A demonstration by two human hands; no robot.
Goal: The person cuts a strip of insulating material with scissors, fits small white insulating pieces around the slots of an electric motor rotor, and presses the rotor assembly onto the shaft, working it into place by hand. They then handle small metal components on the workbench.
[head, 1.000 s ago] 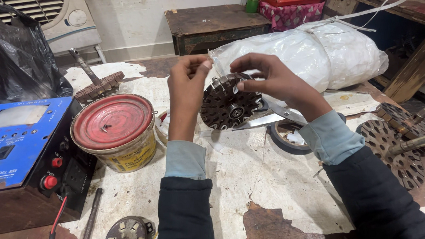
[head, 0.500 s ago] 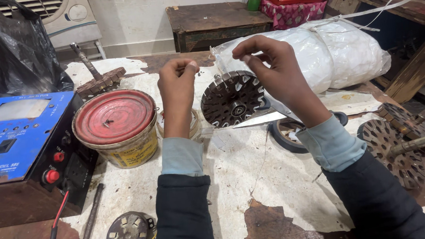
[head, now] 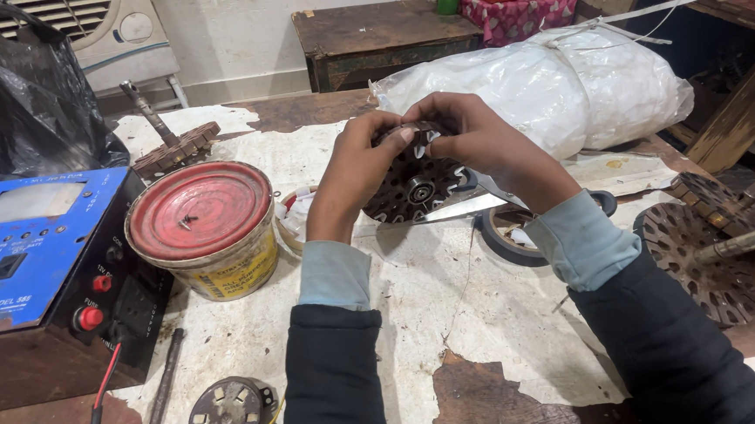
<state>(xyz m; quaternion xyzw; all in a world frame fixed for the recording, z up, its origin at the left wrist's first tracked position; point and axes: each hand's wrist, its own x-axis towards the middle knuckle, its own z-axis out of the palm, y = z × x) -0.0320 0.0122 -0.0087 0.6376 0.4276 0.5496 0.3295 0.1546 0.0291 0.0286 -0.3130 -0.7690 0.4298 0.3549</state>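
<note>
Both the left hand [head: 353,174] and right hand [head: 469,136] pinch the dark, slotted stator [head: 415,188] (round, upright).

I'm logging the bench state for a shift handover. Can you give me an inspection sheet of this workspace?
Surface: wooden bench under torn, stained white paper.
Job's things: dark slotted round motor core, held upright above the bench.
Clutter: red-lidded tin; blue tester box; small round part; tape roll; slotted discs on shafts; metal rod.
Grippers: left hand and right hand, fingers pinching the core's top edge.
Cables: red lead from the tester.
Surroundings: white wrapped bundle; black bag; wooden table.
</note>
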